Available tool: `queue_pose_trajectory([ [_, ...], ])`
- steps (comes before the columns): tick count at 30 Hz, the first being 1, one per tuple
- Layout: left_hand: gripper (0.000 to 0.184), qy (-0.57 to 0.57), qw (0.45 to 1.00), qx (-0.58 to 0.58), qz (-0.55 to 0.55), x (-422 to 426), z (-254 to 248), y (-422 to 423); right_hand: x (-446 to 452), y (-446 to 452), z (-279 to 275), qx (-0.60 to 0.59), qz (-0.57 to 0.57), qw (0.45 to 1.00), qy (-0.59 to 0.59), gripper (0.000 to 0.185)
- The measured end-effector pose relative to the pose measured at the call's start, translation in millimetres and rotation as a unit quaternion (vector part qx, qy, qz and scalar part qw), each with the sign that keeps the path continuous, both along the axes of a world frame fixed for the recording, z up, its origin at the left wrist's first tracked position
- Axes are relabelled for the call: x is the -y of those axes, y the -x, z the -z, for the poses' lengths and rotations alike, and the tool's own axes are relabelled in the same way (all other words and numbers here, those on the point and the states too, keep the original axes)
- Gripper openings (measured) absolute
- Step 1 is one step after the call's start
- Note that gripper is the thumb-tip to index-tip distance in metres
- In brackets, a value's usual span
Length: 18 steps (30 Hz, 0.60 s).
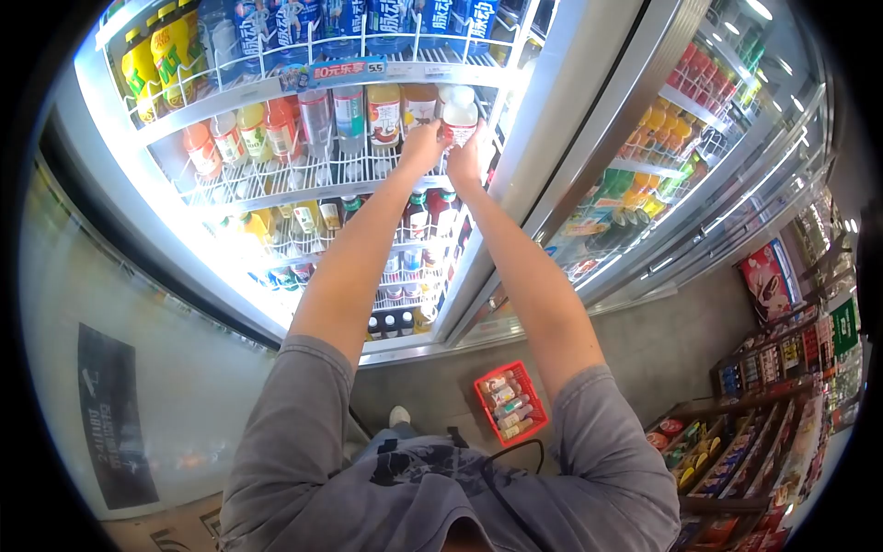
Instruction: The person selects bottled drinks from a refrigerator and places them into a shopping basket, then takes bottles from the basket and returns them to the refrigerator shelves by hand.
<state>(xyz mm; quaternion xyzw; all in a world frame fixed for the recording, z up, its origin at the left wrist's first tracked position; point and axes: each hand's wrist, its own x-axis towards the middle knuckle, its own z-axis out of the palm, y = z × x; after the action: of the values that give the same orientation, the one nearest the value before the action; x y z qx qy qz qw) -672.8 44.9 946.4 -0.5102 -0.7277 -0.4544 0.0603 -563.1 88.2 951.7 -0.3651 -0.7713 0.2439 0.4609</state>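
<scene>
Both my hands reach into a lit drinks fridge at its second visible shelf. Between them is a white-capped bottle (459,118) with a red and white label, at the right end of the row. My left hand (424,149) has its fingers closed against the bottle's left side. My right hand (466,162) is closed round its lower right side. Just left of it stand a brownish bottle (419,103) and an orange-labelled bottle (384,116). The wire shelf (303,177) carries the row.
An open glass door (175,368) is at the left, a metal door frame (589,129) at the right. Blue bottles (340,23) fill the shelf above. On the floor sits a red basket (482,411) holding several bottles. Snack shelves (736,405) stand at lower right.
</scene>
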Motion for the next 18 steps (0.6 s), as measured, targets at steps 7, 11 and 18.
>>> queue_pose_trajectory([
  [7, 0.043, 0.025, 1.0, 0.018, -0.002, -0.9, -3.7, -5.2, -0.8, 3.0, 3.9, -0.043, 0.008, 0.997, -0.064, 0.07],
  [11, 0.065, 0.094, 0.995, 0.01, 0.042, 9.5, -3.1, -13.1, 2.6, -9.9, -4.9, -0.004, 0.021, 0.998, -0.067, 0.077],
  [18, 0.064, -0.055, 0.995, -0.043, 0.069, 24.0, 3.4, -23.9, 23.3, -23.2, -14.2, -0.026, -0.106, 0.994, 0.014, 0.084],
])
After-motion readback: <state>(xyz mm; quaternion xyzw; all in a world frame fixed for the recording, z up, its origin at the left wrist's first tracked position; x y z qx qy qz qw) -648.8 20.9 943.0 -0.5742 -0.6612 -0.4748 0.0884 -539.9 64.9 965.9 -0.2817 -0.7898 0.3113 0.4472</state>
